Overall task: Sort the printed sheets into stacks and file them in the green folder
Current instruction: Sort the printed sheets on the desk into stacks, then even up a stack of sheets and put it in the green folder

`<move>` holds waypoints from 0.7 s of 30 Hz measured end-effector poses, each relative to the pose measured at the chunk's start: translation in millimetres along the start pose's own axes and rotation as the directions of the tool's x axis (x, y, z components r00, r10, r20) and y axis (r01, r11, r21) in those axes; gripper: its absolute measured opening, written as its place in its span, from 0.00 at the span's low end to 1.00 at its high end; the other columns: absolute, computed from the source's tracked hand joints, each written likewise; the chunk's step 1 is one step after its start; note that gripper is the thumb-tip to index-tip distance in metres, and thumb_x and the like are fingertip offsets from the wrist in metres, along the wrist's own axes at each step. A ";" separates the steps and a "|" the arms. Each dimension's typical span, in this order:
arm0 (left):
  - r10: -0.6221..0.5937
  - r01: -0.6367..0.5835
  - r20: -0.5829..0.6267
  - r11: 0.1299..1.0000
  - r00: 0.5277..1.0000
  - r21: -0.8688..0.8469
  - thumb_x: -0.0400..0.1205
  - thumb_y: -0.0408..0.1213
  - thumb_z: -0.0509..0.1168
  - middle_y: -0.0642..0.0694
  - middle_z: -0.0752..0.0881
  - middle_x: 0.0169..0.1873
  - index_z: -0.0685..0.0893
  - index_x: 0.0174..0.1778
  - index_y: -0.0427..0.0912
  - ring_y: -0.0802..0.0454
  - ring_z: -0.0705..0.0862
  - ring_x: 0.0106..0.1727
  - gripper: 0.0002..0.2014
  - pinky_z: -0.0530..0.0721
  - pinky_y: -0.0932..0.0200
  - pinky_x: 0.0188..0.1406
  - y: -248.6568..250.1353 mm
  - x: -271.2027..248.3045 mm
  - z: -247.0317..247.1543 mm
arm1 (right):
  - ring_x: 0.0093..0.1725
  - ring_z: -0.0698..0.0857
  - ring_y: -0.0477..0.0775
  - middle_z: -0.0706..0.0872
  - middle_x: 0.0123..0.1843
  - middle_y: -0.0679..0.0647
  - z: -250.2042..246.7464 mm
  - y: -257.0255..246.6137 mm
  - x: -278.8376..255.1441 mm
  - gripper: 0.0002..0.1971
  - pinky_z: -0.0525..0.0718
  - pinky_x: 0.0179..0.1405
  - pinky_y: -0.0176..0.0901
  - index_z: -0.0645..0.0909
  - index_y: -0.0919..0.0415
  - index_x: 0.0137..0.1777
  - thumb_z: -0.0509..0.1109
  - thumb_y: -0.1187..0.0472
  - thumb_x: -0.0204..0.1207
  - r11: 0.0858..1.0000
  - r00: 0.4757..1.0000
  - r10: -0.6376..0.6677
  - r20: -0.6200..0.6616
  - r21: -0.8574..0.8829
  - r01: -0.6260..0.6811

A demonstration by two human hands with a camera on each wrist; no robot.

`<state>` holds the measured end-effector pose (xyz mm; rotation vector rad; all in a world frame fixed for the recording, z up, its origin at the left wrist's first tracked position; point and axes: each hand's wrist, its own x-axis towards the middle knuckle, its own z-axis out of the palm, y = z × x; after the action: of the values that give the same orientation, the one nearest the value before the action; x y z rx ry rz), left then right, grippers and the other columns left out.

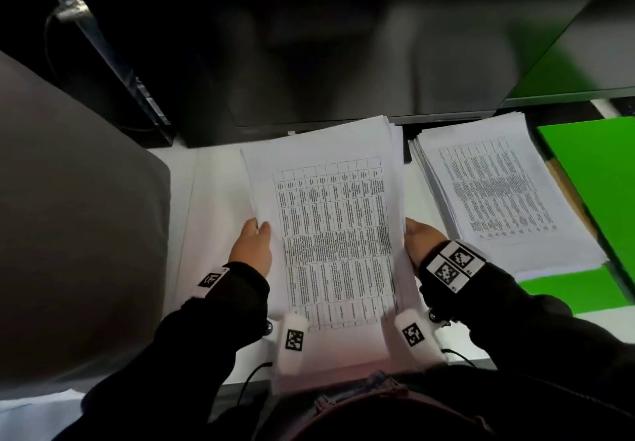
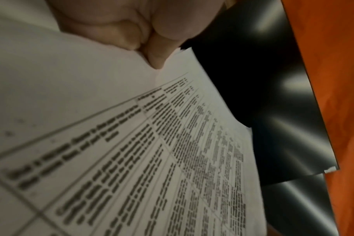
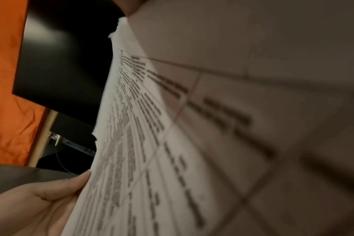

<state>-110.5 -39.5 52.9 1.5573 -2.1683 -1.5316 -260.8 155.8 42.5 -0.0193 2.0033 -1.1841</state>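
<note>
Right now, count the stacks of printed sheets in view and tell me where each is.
2. One stack is held between the left hand and right hand; the second stack lies on the green folder. Others may be hidden.

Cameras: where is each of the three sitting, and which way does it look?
Head: worn on the head, looks down at the held sheets, side stack and green folder; shows left hand, right hand, sleeves.
Left wrist: looks along the left hand; its fingers pinch the sheets' edge.
Right wrist: looks along the right hand, barely visible at the top; the left hand appears across the sheets.
Shared: all three see the held sheets.
</note>
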 end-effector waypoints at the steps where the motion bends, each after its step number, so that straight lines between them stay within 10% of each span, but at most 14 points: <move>1: -0.013 0.013 0.013 1.000 1.000 -0.022 0.87 0.41 0.50 0.36 0.75 0.71 0.68 0.74 0.37 0.40 0.75 0.68 0.20 0.71 0.55 0.60 1.5 0.1 7.8 | 0.44 0.78 0.58 0.82 0.39 0.58 -6.9 -2.6 -1.5 0.15 0.73 0.49 0.44 0.83 0.60 0.48 0.54 0.57 0.84 0.997 0.998 0.011 -0.057 -0.076 -0.015; 6: -0.007 0.019 0.099 0.993 0.995 -0.117 0.85 0.37 0.56 0.42 0.79 0.48 0.78 0.59 0.37 0.47 0.76 0.49 0.11 0.71 0.58 0.49 12.5 0.0 44.4 | 0.65 0.80 0.61 0.82 0.65 0.58 -47.3 9.1 2.1 0.40 0.70 0.72 0.55 0.73 0.50 0.71 0.48 0.24 0.69 0.982 0.993 0.037 -0.108 -0.181 -0.056; 11: -0.054 0.094 0.230 0.982 0.972 -0.166 0.82 0.31 0.60 0.41 0.82 0.45 0.80 0.55 0.35 0.50 0.79 0.37 0.08 0.78 0.63 0.35 36.2 -5.8 94.2 | 0.58 0.84 0.59 0.86 0.54 0.55 -103.7 17.6 25.8 0.16 0.78 0.60 0.48 0.76 0.59 0.65 0.67 0.65 0.76 0.943 0.996 -0.083 -0.035 -0.327 0.067; 16: -0.107 0.189 0.444 0.971 0.889 -0.144 0.82 0.31 0.62 0.37 0.86 0.48 0.83 0.44 0.45 0.40 0.85 0.48 0.06 0.83 0.42 0.58 57.2 -19.6 157.5 | 0.59 0.84 0.61 0.86 0.59 0.62 -184.8 24.6 52.1 0.22 0.78 0.67 0.53 0.77 0.61 0.67 0.73 0.66 0.72 0.928 0.992 0.060 -0.115 -0.360 -0.098; 21: -0.069 0.145 0.453 0.980 0.889 -0.137 0.82 0.32 0.63 0.41 0.85 0.44 0.84 0.47 0.43 0.44 0.82 0.42 0.05 0.82 0.51 0.48 87.4 -25.9 212.3 | 0.62 0.83 0.61 0.85 0.60 0.62 -241.0 23.2 79.5 0.22 0.77 0.64 0.47 0.78 0.62 0.66 0.74 0.64 0.71 0.878 0.978 0.092 -0.185 -0.448 -0.168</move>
<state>-273.7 121.1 21.9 1.3984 -2.1038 -2.2360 -459.6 315.0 36.2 -0.0289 2.3486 -0.6148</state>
